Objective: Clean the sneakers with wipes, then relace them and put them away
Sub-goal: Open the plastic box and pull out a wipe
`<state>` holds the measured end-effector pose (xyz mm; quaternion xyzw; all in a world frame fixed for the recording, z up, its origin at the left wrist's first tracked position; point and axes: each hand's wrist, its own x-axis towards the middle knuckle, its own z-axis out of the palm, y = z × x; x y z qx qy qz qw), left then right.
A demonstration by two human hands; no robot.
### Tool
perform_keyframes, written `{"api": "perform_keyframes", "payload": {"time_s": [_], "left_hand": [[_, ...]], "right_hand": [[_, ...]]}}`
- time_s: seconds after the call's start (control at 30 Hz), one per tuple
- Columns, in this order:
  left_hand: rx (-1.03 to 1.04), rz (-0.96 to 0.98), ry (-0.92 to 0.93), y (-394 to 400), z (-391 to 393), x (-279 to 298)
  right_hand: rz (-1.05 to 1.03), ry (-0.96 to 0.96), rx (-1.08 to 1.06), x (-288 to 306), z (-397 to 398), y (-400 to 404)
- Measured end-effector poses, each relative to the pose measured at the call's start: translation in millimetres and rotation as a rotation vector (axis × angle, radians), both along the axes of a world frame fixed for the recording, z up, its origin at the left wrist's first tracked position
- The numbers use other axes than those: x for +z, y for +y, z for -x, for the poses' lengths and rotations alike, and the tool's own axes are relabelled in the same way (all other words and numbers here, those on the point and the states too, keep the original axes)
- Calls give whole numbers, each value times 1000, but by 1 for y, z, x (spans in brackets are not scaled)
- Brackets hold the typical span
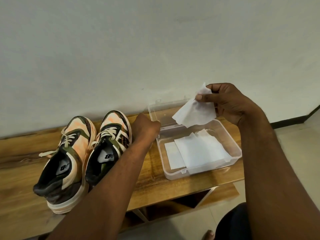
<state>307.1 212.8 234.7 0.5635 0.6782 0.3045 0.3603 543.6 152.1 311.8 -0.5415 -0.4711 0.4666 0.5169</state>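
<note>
Hands raised: right hand (223, 103) pinches a wipe (194, 113), left hand (147, 126) apparently grips the box lid (155, 110).

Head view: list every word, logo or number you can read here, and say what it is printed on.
"NB" logo: insole of the left sneaker, seen rotated.
"NB" logo: insole of the right sneaker, seen rotated.
Smaller print by those logos: too blurred to read.
Wipe box and wipes: no text visible.
</note>
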Motion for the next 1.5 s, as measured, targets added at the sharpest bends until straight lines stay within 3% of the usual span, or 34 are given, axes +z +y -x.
{"api": "perform_keyframes", "payload": {"time_s": [0.13,0.63,0.87,1.07,1.27,1.4,1.5], "left_hand": [[-14,31,30,-7,0,-5],[-141,56,-179,-26,-36,-9],[-138,-11,-152,-42,-16,18],[-120,48,-530,-58,30,63],[-75,38,-594,-62,86,93],[-18,124,-786,-61,124,97],[63,60,-826,-56,149,92]], "right_hand": [[-2,-3,-20,-3,0,4],[-22,20,24,-3,10,8],[-43,64,7,4,24,12],[-92,144,42,27,56,17],[-118,256,155,47,108,23],[-79,291,208,40,144,28],[2,259,204,33,162,32]]}}
